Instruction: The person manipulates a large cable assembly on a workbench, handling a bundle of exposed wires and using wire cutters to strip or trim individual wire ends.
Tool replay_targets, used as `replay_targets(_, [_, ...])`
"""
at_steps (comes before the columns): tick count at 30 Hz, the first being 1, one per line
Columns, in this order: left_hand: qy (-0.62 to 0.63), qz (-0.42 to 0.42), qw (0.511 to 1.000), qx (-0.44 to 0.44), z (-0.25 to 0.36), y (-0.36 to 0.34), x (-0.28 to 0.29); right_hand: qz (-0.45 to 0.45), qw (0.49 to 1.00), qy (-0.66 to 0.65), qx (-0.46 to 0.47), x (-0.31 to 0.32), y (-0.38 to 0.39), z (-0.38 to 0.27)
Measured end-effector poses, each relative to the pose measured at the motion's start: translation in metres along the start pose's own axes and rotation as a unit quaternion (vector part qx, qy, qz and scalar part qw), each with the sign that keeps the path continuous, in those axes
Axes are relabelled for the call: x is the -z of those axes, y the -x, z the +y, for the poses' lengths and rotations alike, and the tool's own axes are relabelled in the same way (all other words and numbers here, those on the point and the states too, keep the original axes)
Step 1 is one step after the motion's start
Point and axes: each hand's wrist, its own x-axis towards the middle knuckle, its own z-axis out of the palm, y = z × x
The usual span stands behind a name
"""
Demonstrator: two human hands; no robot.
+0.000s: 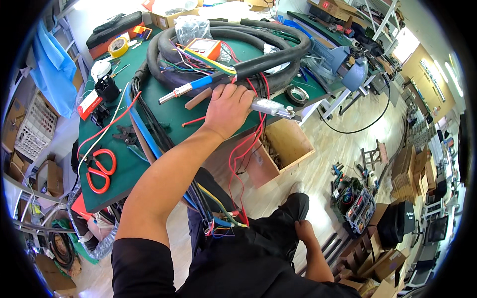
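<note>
My left hand [227, 108] reaches across the green table [124, 169], closed around a silver metal tool [272, 107] whose tip sticks out to the right at the table's edge. Red wires [244, 149] run under that hand and hang off the edge. Just beyond my fingers lies a thick black hose coil [258, 31] with a blue and silver probe [185, 89] beside it. Inside the coil sits an orange meter [203, 48]. My right hand [304, 231] rests on my black trouser leg, holding nothing.
Red-handled scissors [99, 170] lie at the table's near left. A cable bundle [198, 198] hangs over the front edge. A black tape roll [297, 94], a yellow tape roll [118, 46], a blue vise [349, 65] and a wooden box [281, 147] on the floor are around.
</note>
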Motion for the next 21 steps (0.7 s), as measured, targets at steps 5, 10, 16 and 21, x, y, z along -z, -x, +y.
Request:
replay_targets(5, [-0.008,0.002,1.000,-0.003,0.002,-0.004,0.000,-0.175,0.968,-0.163,-0.073,0.037,0.058,-0.050])
replay_targets(10, [-0.022,-0.004,1.000,-0.002,0.004,-0.004,-0.001,-0.155,0.973,-0.145,-0.094,0.051,0.063,-0.054])
replay_targets(16, [0.028,0.010,0.999,0.017,0.005,-0.011,0.012,0.125,0.980,-0.144,0.059,0.104,0.014,-0.126])
replay_targets(21, [0.341,-0.159,0.912,0.163,0.068,-0.029,0.075,0.182,0.907,-0.294,0.239,0.184,-0.012,-0.203])
